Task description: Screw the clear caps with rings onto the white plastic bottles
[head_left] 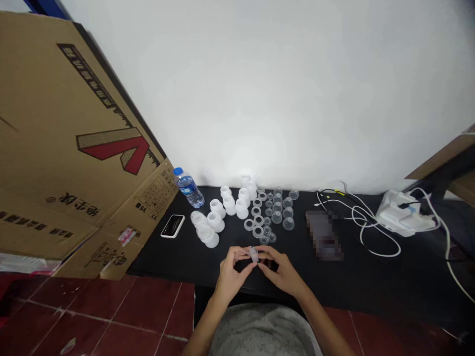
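Note:
My left hand and my right hand meet near the table's front edge. Between their fingertips is a small translucent ring-shaped piece, tilted on its side and gripped from both sides. Fingers hide part of it. Just beyond lie several flat clear rings and several small nipple-like clear pieces. To their right, several clear dome caps stand in rows. Several white wide-bodied bottles stand to the left, some topped with translucent pieces.
A water bottle and a white device with a dark screen are at the left, beside a large cardboard box. On the right lie a pixelated dark object, white cables and a power strip. A white wall rises behind the black table.

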Tool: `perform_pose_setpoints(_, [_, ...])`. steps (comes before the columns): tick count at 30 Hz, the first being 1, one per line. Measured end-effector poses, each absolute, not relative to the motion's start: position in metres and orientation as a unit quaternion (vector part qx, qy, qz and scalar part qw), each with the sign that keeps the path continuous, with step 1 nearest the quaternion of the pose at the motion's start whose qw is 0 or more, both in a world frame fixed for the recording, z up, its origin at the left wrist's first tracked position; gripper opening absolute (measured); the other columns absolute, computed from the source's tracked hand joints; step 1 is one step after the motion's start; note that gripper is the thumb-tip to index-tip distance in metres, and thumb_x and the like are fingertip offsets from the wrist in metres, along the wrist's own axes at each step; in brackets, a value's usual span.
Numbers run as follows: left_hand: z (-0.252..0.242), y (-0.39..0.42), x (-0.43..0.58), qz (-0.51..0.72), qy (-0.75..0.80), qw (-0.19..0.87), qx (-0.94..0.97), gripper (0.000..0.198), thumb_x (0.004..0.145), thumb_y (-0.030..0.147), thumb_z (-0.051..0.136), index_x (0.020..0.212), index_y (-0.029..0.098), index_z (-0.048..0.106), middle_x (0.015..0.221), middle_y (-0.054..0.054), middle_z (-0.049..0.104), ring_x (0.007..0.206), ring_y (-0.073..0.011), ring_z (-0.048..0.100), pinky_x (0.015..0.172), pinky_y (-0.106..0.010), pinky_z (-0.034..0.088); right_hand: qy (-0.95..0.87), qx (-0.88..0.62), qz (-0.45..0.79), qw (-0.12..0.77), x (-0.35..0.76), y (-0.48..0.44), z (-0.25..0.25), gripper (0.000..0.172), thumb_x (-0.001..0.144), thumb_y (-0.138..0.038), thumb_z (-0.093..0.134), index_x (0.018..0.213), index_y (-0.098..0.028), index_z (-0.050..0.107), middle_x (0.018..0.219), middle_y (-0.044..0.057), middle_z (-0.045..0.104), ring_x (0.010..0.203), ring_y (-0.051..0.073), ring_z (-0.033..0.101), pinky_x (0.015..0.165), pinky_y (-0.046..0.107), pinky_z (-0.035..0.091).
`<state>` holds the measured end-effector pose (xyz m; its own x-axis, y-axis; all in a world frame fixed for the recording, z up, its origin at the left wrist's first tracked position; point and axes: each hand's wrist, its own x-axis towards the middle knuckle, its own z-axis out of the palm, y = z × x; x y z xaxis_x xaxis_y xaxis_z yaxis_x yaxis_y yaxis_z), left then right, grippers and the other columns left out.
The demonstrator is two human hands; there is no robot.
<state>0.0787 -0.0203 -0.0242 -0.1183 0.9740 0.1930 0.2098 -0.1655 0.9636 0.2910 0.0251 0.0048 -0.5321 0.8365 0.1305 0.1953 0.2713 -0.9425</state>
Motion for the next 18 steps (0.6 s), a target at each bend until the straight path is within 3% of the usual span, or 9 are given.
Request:
perform_pose_setpoints(4, [-0.023, -0.019, 0.078, 0.525, 0.538, 0.346, 0.562, 0.051, 0.09, 0.032, 0.086, 0.134, 0.026, 0.06, 0.123, -0.008, 0.08, 0.101, -0.0233, 0.082, 0.095, -0.042, 0.069, -0.74, -0.347, 0.477, 0.324, 0.295, 0.025, 0.002, 0.059, 0.099, -0.034, 0.073, 0.155, -0.032, 0.054, 0.133, 0.007, 0.078, 0.105, 0.024, 0.074, 0.091, 0.037, 0.058])
perform_pose_setpoints(9, [-0.018, -0.017, 0.078, 0.517, 0.523, 0.31, 0.602, 0.032, 0.094, 0.033, 0.082, 0.123, 0.025, 0.075, 0.114, -0.007, 0.08, 0.095, -0.0232, 0.082, 0.088, -0.038, 0.069, -0.719, -0.321, 0.53, 0.316, 0.298, 0.027, -0.005, 0.082, 0.097, -0.039, 0.078, 0.167, -0.034, 0.036, 0.131, 0.007, 0.076, 0.113, 0.026, 0.07, 0.1, 0.041, 0.054])
perform_pose_setpoints(12, [-0.017, -0.018, 0.079, 0.529, 0.51, 0.301, 0.608, 0.031, 0.095, 0.033, 0.081, 0.125, 0.024, 0.076, 0.112, -0.008, 0.08, 0.096, -0.0231, 0.081, 0.089, -0.038, 0.068, -0.707, -0.311, 0.552, 0.314, 0.299, 0.029, -0.005, 0.081, 0.096, -0.042, 0.08, 0.165, -0.033, 0.037, 0.128, 0.007, 0.077, 0.106, 0.025, 0.069, 0.098, 0.04, 0.054])
perform_pose_setpoints(18, [-0.01, -0.025, 0.078, 0.461, 0.497, 0.318, 0.664, 0.033, 0.097, 0.026, 0.076, 0.13, 0.026, 0.074, 0.116, -0.009, 0.079, 0.105, -0.0234, 0.077, 0.095, -0.036, 0.065, -0.74, -0.32, 0.513, 0.296, 0.296, 0.028, -0.005, 0.064, 0.1, -0.045, 0.076, 0.156, -0.031, 0.049, 0.112, 0.004, 0.077, 0.098, 0.023, 0.069, 0.095, 0.039, 0.054])
